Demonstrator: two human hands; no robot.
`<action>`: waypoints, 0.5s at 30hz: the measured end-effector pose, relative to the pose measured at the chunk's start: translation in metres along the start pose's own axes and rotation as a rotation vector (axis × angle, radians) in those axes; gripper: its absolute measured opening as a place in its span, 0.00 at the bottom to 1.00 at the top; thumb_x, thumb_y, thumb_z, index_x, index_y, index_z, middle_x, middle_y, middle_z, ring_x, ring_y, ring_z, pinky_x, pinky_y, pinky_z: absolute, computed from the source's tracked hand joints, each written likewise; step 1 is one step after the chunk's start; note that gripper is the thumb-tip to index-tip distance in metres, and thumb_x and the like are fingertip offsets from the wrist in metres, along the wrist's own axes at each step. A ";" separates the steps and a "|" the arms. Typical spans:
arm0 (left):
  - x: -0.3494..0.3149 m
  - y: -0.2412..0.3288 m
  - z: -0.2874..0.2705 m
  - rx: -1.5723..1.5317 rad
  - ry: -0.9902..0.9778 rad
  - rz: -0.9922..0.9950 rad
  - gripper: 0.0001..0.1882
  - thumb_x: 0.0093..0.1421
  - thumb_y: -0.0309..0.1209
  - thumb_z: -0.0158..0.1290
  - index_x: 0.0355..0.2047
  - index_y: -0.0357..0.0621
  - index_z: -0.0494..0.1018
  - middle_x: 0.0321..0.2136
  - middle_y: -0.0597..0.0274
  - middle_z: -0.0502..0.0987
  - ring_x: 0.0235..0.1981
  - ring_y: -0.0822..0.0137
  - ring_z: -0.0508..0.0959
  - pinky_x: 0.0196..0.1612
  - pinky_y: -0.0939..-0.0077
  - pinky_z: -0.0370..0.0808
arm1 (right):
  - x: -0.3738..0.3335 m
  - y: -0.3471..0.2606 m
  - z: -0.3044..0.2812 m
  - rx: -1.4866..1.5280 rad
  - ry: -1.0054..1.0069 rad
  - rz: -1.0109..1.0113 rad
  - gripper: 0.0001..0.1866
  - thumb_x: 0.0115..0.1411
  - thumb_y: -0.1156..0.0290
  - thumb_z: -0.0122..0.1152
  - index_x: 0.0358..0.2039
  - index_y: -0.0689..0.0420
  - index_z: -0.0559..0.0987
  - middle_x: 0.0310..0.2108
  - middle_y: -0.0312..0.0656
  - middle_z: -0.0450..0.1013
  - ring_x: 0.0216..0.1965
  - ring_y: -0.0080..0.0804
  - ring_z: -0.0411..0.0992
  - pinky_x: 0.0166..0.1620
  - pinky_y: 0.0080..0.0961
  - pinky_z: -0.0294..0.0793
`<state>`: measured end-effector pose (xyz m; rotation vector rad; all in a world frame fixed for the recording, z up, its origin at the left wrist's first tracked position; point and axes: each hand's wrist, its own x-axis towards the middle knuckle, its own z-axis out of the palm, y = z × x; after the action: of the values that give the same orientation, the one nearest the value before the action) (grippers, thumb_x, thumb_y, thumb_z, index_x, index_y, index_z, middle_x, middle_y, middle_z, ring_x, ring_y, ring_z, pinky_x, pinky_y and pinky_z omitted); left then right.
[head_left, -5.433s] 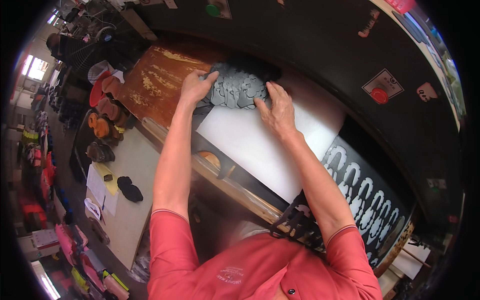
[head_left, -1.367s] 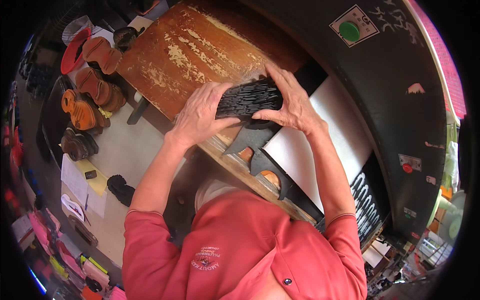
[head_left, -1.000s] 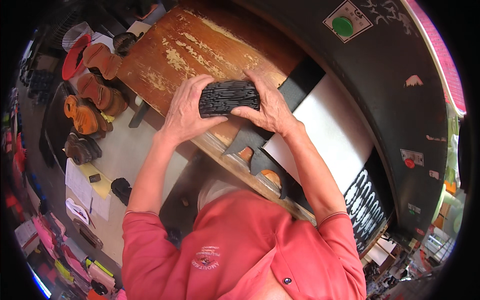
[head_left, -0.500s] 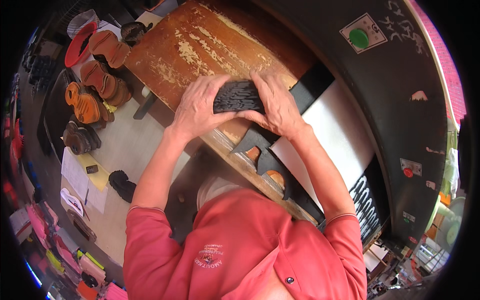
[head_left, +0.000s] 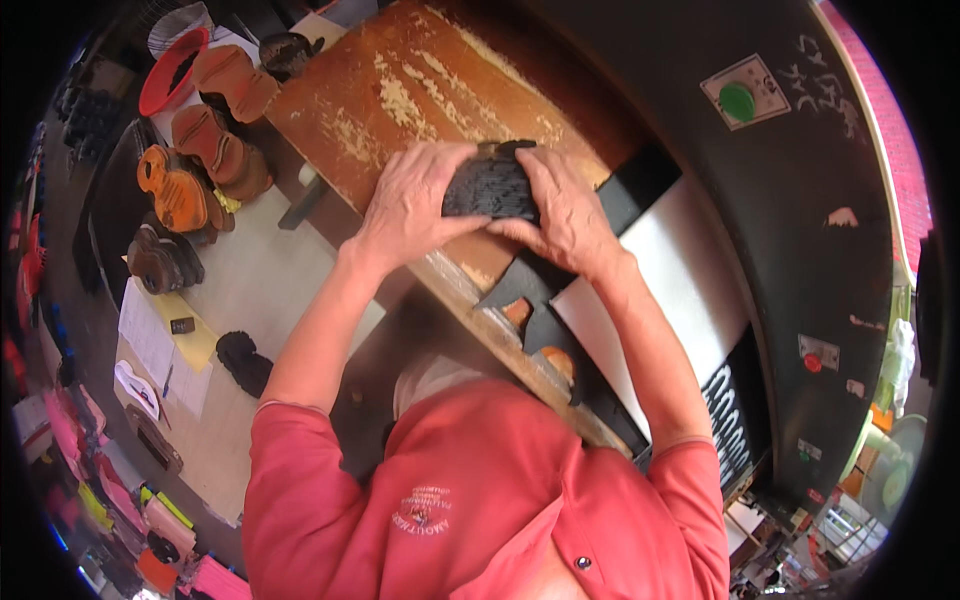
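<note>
Between my two hands is a stack of thin black pieces [head_left: 490, 192], its layered edges facing me. My left hand [head_left: 412, 196] is wrapped round its left end, and my right hand [head_left: 566, 208] grips the right end, thumbs along the near side. A small dark piece [head_left: 516, 146] sticks out at the stack's far side. The stack is over the near part of a scuffed brown board [head_left: 400, 90]; whether it rests on the board I cannot tell. Close to my right wrist lies a black sheet with cut-out holes [head_left: 520, 285].
A white plate [head_left: 660, 260] lies right of the board, beside a dark machine panel with a green button [head_left: 737, 101]. On the left table are stacked brown sole-shaped pieces [head_left: 215, 150], a red bowl [head_left: 172, 72], papers [head_left: 150, 325] and a black bundle [head_left: 243, 362].
Both hands still grip the black stack. Its layer edges look straighter and more even than before. The whole view has shifted slightly, moving the surroundings a little to the right.
</note>
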<state>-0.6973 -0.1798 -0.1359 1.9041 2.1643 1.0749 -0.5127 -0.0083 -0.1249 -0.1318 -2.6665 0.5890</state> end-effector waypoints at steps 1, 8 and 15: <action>0.000 -0.001 0.001 0.008 -0.026 -0.046 0.45 0.47 0.36 0.77 0.64 0.45 0.69 0.52 0.54 0.79 0.55 0.47 0.78 0.59 0.53 0.73 | 0.002 0.002 0.000 0.031 0.025 0.012 0.44 0.52 0.47 0.80 0.59 0.66 0.74 0.51 0.55 0.76 0.52 0.57 0.75 0.60 0.54 0.71; -0.004 -0.004 -0.005 -0.143 0.095 0.034 0.39 0.51 0.36 0.75 0.61 0.44 0.70 0.47 0.53 0.80 0.48 0.48 0.80 0.55 0.55 0.77 | 0.010 -0.003 -0.014 0.115 0.077 0.090 0.41 0.47 0.49 0.86 0.55 0.59 0.79 0.39 0.49 0.81 0.45 0.53 0.79 0.51 0.44 0.78; 0.004 -0.018 0.003 -0.081 0.123 0.082 0.40 0.51 0.38 0.75 0.61 0.43 0.69 0.52 0.49 0.79 0.55 0.45 0.78 0.59 0.52 0.75 | 0.014 0.007 0.006 0.164 0.042 0.224 0.37 0.46 0.53 0.88 0.52 0.57 0.82 0.41 0.47 0.80 0.45 0.50 0.80 0.50 0.44 0.79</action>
<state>-0.7122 -0.1751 -0.1465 1.9559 2.0827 1.3058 -0.5282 -0.0023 -0.1278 -0.3945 -2.5684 0.8618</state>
